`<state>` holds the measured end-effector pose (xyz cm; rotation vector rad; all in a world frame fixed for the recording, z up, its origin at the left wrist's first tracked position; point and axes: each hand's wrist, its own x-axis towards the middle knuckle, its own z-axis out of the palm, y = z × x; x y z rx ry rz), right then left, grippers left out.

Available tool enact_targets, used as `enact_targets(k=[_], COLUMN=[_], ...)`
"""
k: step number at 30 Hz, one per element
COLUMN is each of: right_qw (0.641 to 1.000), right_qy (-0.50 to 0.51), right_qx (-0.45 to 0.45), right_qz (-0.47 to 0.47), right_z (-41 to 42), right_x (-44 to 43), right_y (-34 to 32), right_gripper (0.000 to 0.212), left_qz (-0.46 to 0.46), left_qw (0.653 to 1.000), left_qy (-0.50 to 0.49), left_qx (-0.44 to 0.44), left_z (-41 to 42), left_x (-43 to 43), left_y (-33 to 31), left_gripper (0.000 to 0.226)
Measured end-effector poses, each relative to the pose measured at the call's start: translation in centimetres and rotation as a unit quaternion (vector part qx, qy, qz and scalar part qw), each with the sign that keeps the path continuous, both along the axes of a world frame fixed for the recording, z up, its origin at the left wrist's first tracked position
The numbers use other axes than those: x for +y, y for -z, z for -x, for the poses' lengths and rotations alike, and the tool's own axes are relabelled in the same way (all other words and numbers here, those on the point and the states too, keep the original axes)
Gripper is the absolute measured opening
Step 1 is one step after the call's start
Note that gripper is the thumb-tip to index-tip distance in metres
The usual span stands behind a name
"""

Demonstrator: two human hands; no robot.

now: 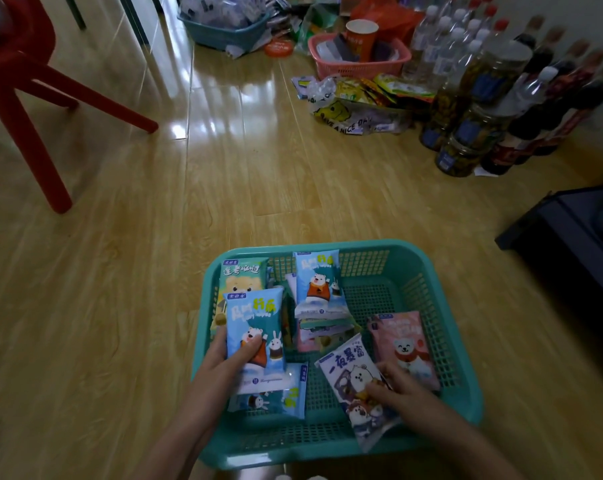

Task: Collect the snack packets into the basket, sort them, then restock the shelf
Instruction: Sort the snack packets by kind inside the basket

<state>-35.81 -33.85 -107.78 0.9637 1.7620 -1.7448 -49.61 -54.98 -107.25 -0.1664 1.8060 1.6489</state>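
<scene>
A teal mesh basket (431,306) sits on the wooden floor in front of me, holding several snack packets. My left hand (224,362) grips a blue bear packet (255,323) upright at the basket's left side, thumb across its front. My right hand (393,386) pinches a white-and-purple packet (352,372) lying tilted near the front right. A pink bear packet (402,344) lies just behind that hand. Another blue packet (319,282) leans on a stack at the back middle, a green one (241,275) stands at the back left, and one more blue packet (276,400) lies flat near the front.
A red chair (26,109) stands at the left. Far ahead are another teal basket (224,29), a pink basket (359,60) with a cup, loose snack bags (359,98), and many bottles and jars (483,91) at the right. A dark box (570,237) sits at the right edge.
</scene>
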Motion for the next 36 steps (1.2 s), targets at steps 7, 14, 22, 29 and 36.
enact_targets(k=[7, 14, 22, 29, 36], right_qw=[0.991, 0.971, 0.868, 0.813, 0.878], right_qy=[0.022, -0.052, -0.269, -0.333, -0.226], right_qx=[-0.104, -0.165, -0.182, -0.163, -0.057], right_qz=[-0.083, -0.166, -0.376, -0.449, -0.417], right_z=[1.5, 2.8, 3.2, 4.2, 2.8], right_x=[-0.8, -1.5, -1.8, -1.5, -0.2], right_y=[3.8, 4.7, 4.9, 3.8, 2.9], right_gripper=[0.030, 0.045, 0.025, 0.027, 0.026], left_qz=[-0.004, -0.019, -0.019, -0.024, 0.023], left_qw=[1.000, 0.999, 1.000, 0.999, 0.975], left_qy=[-0.003, -0.011, 0.003, -0.010, 0.186], left_qx=[-0.004, -0.033, -0.025, 0.030, 0.115], left_z=[-0.5, -1.1, -1.1, 0.3, 3.3], left_x=[0.1, 0.4, -0.2, -4.1, -7.5], left_y=[-0.1, -0.3, -0.5, -0.9, -2.1], left_gripper=[0.024, 0.025, 0.020, 0.029, 0.074])
